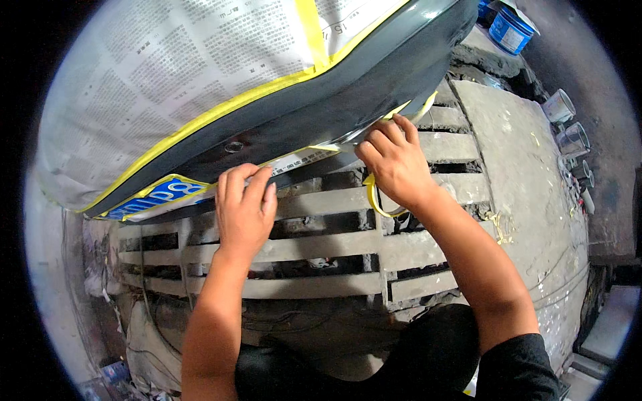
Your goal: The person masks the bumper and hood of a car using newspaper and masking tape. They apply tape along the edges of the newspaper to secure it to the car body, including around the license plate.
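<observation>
In front of me is a dark grey car body panel (321,108), its upper side covered in newspaper (200,65) edged with yellow masking tape (215,116). A narrow printed paper strip (306,159) runs along the panel's lower edge, taped at its top. My left hand (244,205) lays its fingertips on this strip, thumb below them. Farther right along the same edge, my right hand (393,163) has its fingers curled on a piece of yellow tape (372,198), which hangs below in a loop. My right fingers hide part of the edge.
A blue plate (158,198) with raised characters, framed in tape, sits at the panel's left. Slatted concrete grating (321,245) lies below, with gaps between slats. A blue can (511,31) stands upper right; several metal cans (573,139) line the right side. Tape scraps (499,228) litter the floor.
</observation>
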### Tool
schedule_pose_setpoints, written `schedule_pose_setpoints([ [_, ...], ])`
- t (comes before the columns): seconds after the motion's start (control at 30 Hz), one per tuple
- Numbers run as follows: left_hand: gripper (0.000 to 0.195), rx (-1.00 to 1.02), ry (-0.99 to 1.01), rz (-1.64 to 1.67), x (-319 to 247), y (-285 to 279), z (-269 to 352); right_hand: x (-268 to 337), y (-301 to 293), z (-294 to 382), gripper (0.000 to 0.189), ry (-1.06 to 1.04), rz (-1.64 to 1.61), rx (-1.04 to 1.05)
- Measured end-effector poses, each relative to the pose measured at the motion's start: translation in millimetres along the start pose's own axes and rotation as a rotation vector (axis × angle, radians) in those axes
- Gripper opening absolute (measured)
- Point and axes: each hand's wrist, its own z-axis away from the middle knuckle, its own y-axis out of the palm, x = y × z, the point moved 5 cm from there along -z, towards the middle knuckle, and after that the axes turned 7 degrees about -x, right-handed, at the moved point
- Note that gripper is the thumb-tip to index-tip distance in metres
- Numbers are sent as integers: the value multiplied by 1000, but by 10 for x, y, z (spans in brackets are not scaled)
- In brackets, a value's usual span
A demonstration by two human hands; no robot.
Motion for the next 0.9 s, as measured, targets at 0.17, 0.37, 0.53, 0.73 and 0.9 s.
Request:
schedule_pose_setpoints([
  [0.17,42,8,62,-90,-147,81,-28,83,-15,86,9,-46,-31,27],
  [0.37,41,15,36,-181,-121,200,-54,136,-39,130,10,-89,-50,36],
  [0.53,35,-14,71,-183,-155,276,-106,176,-30,163,11,-118,-60,61],
  [0.73,14,-47,48,-257,-172,327,-132,227,-11,191,12,-122,-62,72],
  [0.9,15,-19,103,-272,-192,352,-69,251,2,213,10,-120,-92,101],
])
